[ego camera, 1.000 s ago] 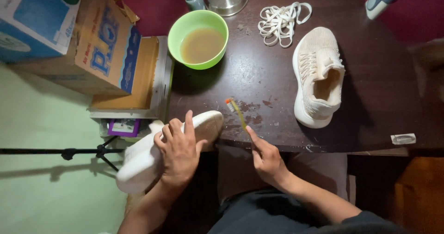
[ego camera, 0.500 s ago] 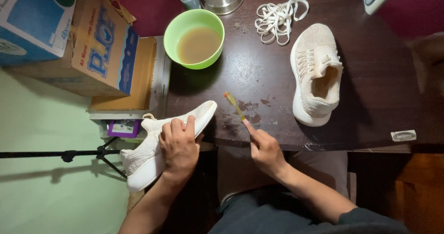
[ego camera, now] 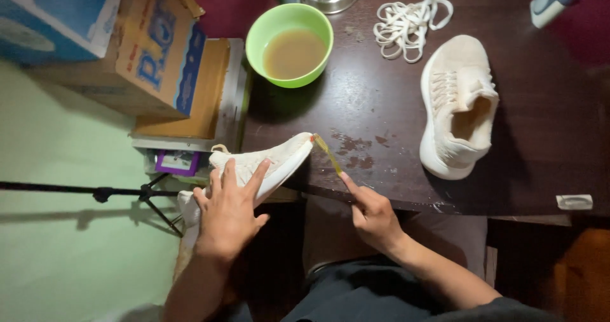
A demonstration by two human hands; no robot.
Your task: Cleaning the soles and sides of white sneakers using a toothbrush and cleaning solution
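- Left hand (ego camera: 227, 212) spread flat over a white sneaker (ego camera: 254, 169), fingers splayed, pinning it with its toe against the near edge of the dark surface (ego camera: 540, 125) and its heel out past the edge.
- Right hand (ego camera: 373, 215) closed round the handle of a yellowish toothbrush (ego camera: 327, 153), forefinger laid along it, bristle end touching the sneaker's toe.
- Wet smears (ego camera: 352, 145) on the surface just beside the brush head.
- Second white sneaker (ego camera: 459, 106) lying unlaced farther right, well apart from both hands.
- Green bowl (ego camera: 290, 45) of murky brownish liquid beyond the held shoe; bundle of white laces (ego camera: 408, 22) near it.
- Cardboard boxes (ego camera: 152, 48) stacked at left, close to the bowl.
- Risks, as a judgement: shoe largely unsupported, so a hard push could tip it off the edge; a loose elbow could knock the bowl and soak the boxes; spatter could reach the laces.
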